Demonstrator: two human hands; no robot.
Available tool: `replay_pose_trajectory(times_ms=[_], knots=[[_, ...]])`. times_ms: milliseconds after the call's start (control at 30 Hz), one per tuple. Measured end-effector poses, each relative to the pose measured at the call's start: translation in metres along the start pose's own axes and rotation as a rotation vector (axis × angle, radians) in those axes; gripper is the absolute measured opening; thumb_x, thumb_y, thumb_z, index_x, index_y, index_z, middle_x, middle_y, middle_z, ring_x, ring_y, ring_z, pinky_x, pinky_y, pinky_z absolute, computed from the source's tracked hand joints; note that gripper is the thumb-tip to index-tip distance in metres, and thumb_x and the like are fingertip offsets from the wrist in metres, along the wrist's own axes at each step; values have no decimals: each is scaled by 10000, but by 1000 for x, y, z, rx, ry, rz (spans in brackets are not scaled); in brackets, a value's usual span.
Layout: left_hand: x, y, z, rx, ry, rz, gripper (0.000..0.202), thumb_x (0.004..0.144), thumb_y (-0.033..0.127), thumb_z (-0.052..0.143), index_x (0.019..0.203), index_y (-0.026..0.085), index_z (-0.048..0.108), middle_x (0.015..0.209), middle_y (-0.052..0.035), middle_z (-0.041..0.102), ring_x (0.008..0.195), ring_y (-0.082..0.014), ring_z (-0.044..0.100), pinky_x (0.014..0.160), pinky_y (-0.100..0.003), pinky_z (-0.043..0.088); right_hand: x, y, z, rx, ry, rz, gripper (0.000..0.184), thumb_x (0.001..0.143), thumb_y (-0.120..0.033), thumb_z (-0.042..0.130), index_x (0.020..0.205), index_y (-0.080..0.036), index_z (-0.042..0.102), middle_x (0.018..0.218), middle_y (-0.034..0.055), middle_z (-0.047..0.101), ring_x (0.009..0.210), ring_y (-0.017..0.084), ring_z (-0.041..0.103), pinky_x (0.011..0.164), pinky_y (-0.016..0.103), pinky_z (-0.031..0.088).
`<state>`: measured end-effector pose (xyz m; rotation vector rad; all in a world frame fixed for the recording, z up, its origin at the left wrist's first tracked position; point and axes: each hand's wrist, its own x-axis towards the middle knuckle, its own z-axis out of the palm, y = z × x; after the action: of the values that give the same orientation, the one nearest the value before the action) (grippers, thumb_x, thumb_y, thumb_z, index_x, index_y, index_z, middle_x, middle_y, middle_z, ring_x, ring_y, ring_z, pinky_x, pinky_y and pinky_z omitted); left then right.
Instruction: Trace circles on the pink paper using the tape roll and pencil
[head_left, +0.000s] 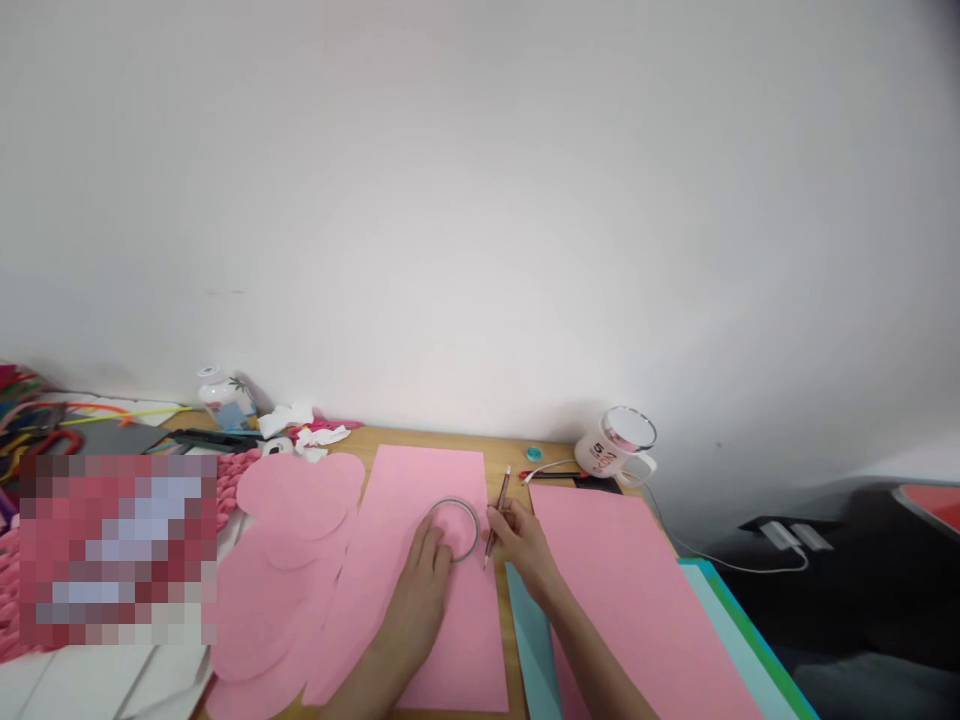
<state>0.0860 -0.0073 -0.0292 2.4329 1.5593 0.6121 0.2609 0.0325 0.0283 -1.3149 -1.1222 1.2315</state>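
A thin grey ring [478,530] lies flat on a long sheet of pink paper [431,470], with pink showing through its middle. My left hand [420,590] rests on the sheet, its fingertips holding down the ring's left and lower edge. Pinched in the fingers of my right hand [521,540] is a slim dark pencil [503,488], slanted, its lower end by the sheet's right edge. That end is just right of the ring, apart from it. To the left, cut pink paper circles [259,600] overlap in a pile.
A white mug [600,450] stands back right near a small teal disc [533,454] and a red-and-black cutter or pen [555,475]. Another pink sheet [622,560] covers blue and green sheets at right. A white bottle [225,398] and crumpled paper [285,420] sit along the wall.
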Motion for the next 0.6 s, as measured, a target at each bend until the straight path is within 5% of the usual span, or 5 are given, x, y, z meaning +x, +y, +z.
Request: replay_pose_trajectory(times_ms=[333,600], knots=[[-1,-1,-2,37,-16,25,339,881,42,297,1061,169,555,1347,-121,503,1364,-253,314,1032,-501,432,23,-4,3,166,132,-12,420,683,-594,641,817,-218,508,652,-6,583,605,176,599,618,351,552],[0,2,-5,37,-40,1,349,904,71,298,1104,160,569,1372,-122,486,1375,-259,287,1024,-466,444,38,-3,11,95,95,-68,316,771,-505,583,873,-217,502,714,7,623,701,194,652,679,341,552]])
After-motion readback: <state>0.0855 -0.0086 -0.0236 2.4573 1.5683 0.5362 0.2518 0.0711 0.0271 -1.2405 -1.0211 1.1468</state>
